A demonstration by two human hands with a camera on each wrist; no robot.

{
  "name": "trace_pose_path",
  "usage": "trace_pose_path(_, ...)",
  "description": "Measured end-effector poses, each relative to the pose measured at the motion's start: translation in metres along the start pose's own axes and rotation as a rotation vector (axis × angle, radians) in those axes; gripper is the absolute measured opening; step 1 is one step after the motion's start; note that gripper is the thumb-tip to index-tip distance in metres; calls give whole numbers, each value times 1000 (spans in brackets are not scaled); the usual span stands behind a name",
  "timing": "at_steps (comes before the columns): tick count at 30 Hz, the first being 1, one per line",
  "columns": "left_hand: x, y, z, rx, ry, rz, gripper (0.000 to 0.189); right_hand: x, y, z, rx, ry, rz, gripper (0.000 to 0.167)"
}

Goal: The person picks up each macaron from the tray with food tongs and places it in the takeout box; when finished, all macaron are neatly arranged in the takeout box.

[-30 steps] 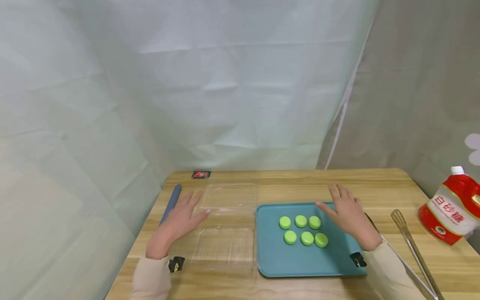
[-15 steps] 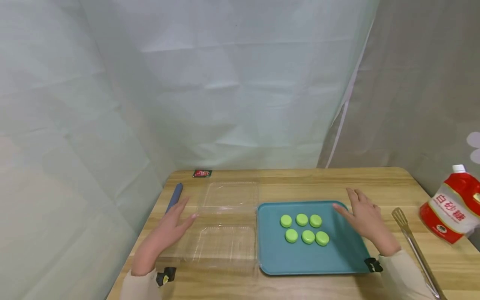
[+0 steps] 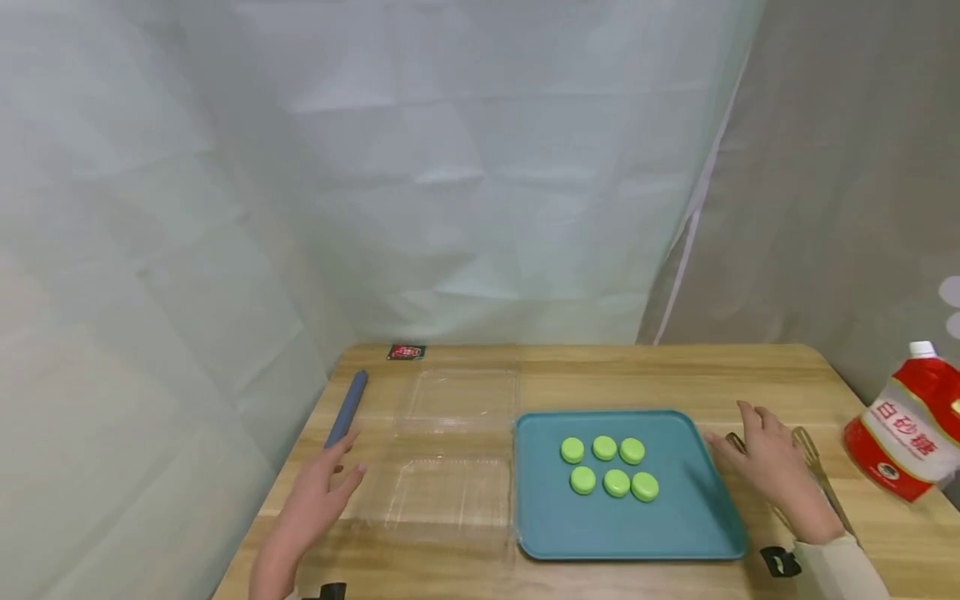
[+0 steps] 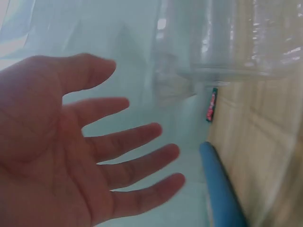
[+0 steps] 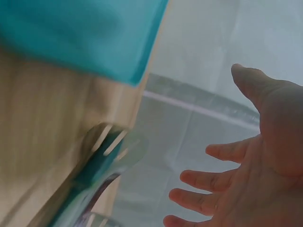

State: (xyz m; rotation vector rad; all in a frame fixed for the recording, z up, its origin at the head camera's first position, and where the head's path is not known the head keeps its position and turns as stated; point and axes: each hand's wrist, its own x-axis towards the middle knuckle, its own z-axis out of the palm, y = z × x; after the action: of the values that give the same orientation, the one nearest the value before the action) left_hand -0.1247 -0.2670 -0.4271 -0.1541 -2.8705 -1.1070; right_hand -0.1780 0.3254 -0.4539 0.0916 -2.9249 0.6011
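Note:
My left hand [image 3: 311, 508] hovers at the left side of the table with its fingers spread and nothing in them. To its right an unfolded clear plastic clamshell box [image 3: 450, 492] lies with base and lid side by side. Past the fingertips is a blue rod [image 3: 347, 408]. My right hand [image 3: 776, 471] is held over the metal tongs [image 5: 102, 156], partly hiding them in the head view; its fingers are loosely extended and hold nothing. Between the hands, several green macarons [image 3: 617, 483] sit in two rows on a teal tray [image 3: 630, 533].
A red and white bag of sugar [image 3: 903, 425] with a white cap stands at the table's right edge. A small red and dark packet [image 3: 407, 352] lies at the back left. Pale cloth [image 3: 480, 208] hangs behind the wooden table [image 3: 600, 375].
My right hand has moved right, from over the tray to over the tongs. My left hand has drawn back toward the lower left, away from the clamshell box. The objects stay in place.

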Motion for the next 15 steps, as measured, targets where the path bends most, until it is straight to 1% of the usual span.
trace_pose_path(4,-8,-10,7,-29,76,-85,54,-8,11,-1,-3,-23,60,87)
trace_pose_path(6,-10,-15,10,-29,121,-106,51,-12,17,0,5,-24,94,91)
trace_pose_path(8,-11,-18,13,-47,135,-147,50,-16,22,1,1,-24,121,94)
trace_pose_path(12,-10,-23,19,-148,107,-223,52,-26,36,1,-16,-24,161,101)
trace_pose_path(15,-8,-26,24,-227,80,-268,53,-32,45,-1,-8,-55,211,109)
